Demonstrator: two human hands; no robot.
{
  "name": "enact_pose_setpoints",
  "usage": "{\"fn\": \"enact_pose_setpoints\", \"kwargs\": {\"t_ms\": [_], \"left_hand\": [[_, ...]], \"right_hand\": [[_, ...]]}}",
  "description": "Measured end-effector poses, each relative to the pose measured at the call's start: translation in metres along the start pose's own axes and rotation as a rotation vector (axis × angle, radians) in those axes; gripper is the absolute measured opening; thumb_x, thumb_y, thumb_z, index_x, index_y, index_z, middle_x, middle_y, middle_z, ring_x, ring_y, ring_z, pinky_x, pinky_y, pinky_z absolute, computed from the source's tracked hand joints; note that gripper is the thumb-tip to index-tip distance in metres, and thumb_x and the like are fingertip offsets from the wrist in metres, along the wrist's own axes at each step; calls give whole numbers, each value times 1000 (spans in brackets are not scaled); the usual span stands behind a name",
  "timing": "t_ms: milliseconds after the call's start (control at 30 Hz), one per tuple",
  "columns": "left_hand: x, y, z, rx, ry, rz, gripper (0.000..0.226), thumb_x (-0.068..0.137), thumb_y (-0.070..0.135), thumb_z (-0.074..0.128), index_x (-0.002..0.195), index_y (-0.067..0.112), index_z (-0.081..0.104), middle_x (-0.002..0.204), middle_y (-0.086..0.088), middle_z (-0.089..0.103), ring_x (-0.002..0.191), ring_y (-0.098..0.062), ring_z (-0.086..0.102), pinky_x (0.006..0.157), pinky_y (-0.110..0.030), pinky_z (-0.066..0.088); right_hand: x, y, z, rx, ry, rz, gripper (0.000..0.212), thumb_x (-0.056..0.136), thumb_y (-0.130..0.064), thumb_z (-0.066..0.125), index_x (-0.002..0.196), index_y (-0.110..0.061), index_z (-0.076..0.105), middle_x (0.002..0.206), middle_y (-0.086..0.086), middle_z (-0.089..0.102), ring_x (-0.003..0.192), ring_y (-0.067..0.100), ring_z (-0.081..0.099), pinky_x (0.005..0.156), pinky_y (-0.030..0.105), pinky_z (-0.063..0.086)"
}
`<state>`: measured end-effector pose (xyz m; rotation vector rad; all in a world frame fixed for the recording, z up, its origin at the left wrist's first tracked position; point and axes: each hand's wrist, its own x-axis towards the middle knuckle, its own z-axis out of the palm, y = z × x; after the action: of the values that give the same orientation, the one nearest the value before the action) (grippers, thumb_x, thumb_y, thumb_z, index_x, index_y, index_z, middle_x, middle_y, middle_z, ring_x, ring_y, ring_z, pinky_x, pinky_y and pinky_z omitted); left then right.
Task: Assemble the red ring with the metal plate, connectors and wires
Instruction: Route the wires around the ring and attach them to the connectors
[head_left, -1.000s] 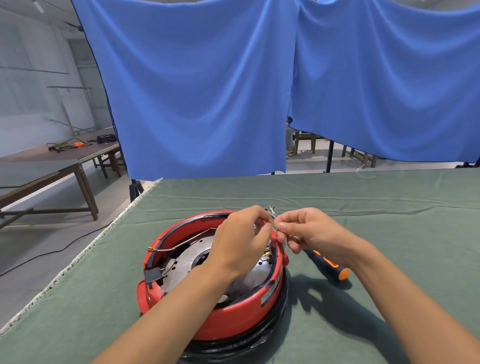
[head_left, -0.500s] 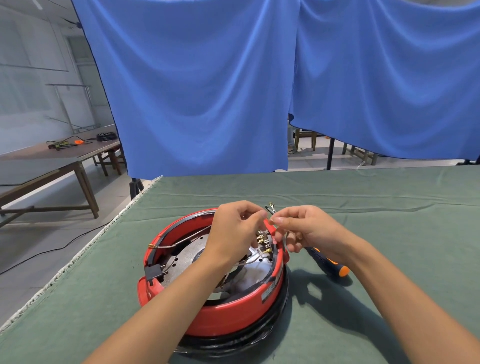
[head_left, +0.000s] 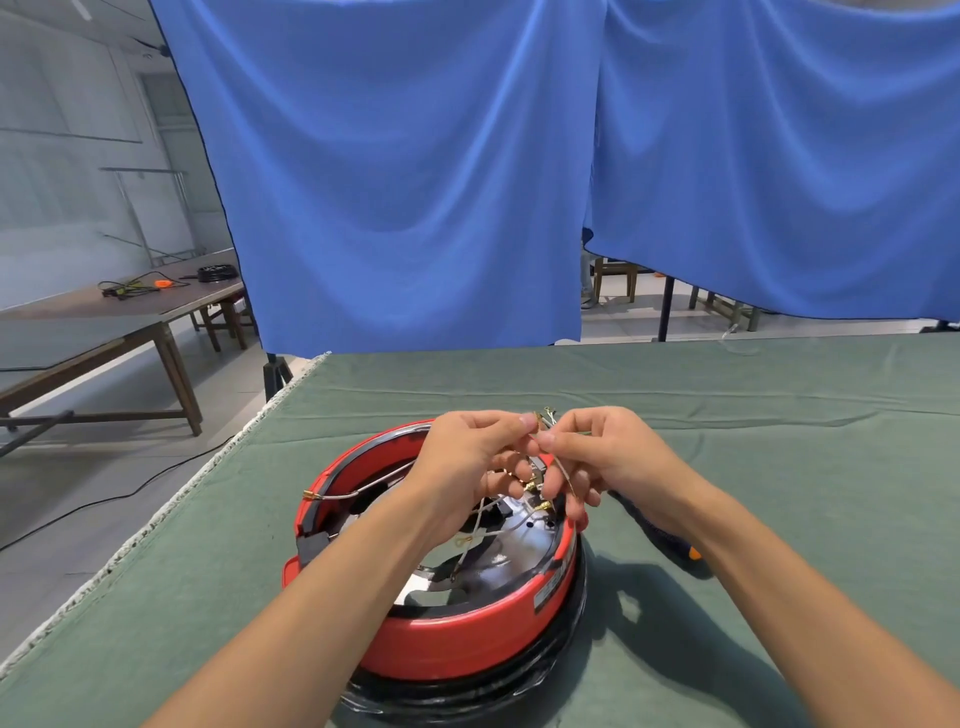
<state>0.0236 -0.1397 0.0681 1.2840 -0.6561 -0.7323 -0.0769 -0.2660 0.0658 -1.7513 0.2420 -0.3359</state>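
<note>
We have the red ring (head_left: 467, 639) sitting on the green-covered bench (head_left: 753, 447), stacked on a black part beneath it, with the metal plate (head_left: 498, 551) lying inside. Our left hand (head_left: 467, 462) and right hand (head_left: 608, 457) meet just above the ring's far rim, each pinching a thin wire (head_left: 563, 475) between thumb and fingertips; a small brass connector (head_left: 546, 414) pokes up between the two pinches. Other wires drape down onto the plate, and one more runs across to a brass terminal (head_left: 310, 496) at the ring's left edge.

To do this step well, we judge that we should keep both pinches close to the connector so the wire does not flex away, and sort out one lead before touching the others, since the loose ends below look easy to tangle. We cannot tell which terminal this lead belongs to. The screwdriver (head_left: 670, 540) lies on the bench just beside the ring, under our right wrist, within easy reach when fastening comes.
</note>
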Motion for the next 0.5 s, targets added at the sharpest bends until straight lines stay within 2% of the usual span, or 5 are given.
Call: {"fn": "enact_pose_setpoints", "kwargs": {"t_ms": [100, 233, 333, 400, 500], "left_hand": [[-2, 0, -2, 24, 7, 24, 11, 86, 11, 66, 78, 5, 70, 62, -2, 61, 48, -12, 52, 40, -21, 43], [-1, 3, -3, -30, 91, 34, 7, 87, 10, 63, 83, 6, 67, 70, -5, 67, 52, -13, 57, 40, -22, 45], [1, 10, -9, -68, 118, 19, 7, 91, 11, 59, 85, 7, 61, 72, -6, 71, 43, -10, 53, 35, -19, 39], [1, 13, -14, -1, 93, -25, 8, 90, 13, 59, 85, 8, 61, 66, -4, 69, 36, -8, 43, 34, -15, 31], [-1, 12, -18, 258, 36, -98, 13, 87, 17, 64, 76, 13, 69, 59, 2, 62, 37, -6, 37, 37, -15, 27]], "right_hand": [[1, -2, 3, -26, 25, -5, 21, 93, -19, 60, 76, -10, 51, 60, 12, 69, 37, 18, 58, 35, 18, 33], [1, -4, 6, -84, 66, -25, 21, 89, -25, 65, 77, -11, 55, 64, 9, 70, 41, 19, 62, 35, 17, 35], [4, -4, 2, -138, 162, -36, 22, 89, -30, 64, 80, -11, 58, 66, 8, 73, 41, 18, 61, 35, 17, 35], [6, -3, 0, -153, 226, -37, 20, 90, -28, 64, 81, -11, 58, 65, 8, 73, 38, 17, 59, 34, 17, 33], [6, 0, 0, -166, 231, -38, 16, 90, -21, 63, 78, -12, 58, 62, 8, 71, 37, 15, 56, 34, 18, 33]]}}
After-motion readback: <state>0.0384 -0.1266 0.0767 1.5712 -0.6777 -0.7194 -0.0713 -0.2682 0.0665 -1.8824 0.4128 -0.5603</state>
